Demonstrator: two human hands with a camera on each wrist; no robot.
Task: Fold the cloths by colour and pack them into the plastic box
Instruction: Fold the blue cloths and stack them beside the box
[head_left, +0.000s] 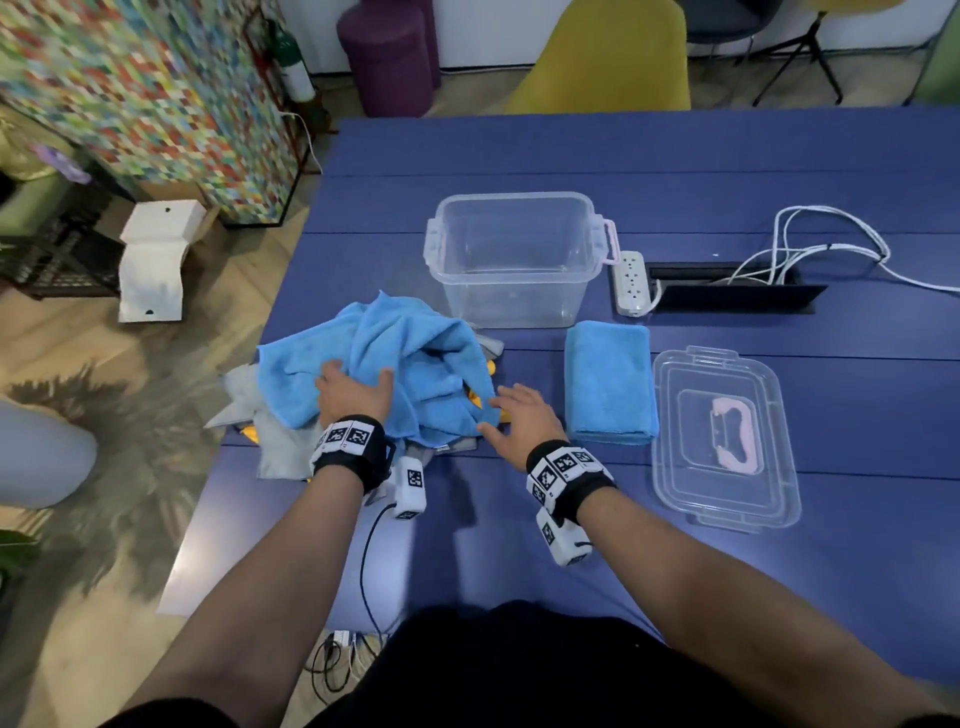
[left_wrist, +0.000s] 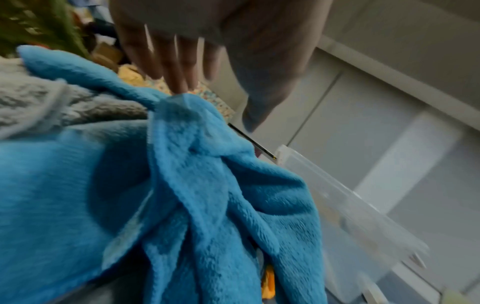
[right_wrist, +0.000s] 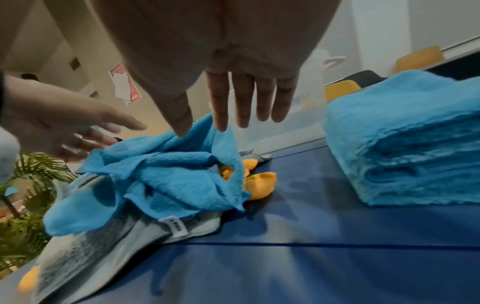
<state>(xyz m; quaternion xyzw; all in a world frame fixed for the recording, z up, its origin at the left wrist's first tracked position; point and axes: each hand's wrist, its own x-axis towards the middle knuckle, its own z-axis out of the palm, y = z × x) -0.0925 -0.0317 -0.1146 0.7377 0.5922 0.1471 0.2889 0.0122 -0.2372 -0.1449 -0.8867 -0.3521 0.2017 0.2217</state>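
Observation:
A crumpled light-blue cloth (head_left: 395, 358) (left_wrist: 194, 195) (right_wrist: 166, 174) lies on top of a heap with grey cloths (head_left: 275, 447) (right_wrist: 109, 242) and an orange cloth (head_left: 475, 397) (right_wrist: 259, 185) under it. My left hand (head_left: 353, 389) (left_wrist: 182, 67) rests on the blue cloth with straight fingers. My right hand (head_left: 511, 415) (right_wrist: 233, 115) hovers spread at the heap's right edge, holding nothing. A folded blue cloth (head_left: 608, 382) (right_wrist: 405, 139) lies to the right. The clear plastic box (head_left: 514, 260) stands open behind the heap, nothing inside.
The box's clear lid (head_left: 722, 436) with a pink handle lies at the right on the blue table (head_left: 519, 519). A white power strip (head_left: 629, 283) and cables (head_left: 831, 244) sit beside a table slot. The table's left edge is close to the heap.

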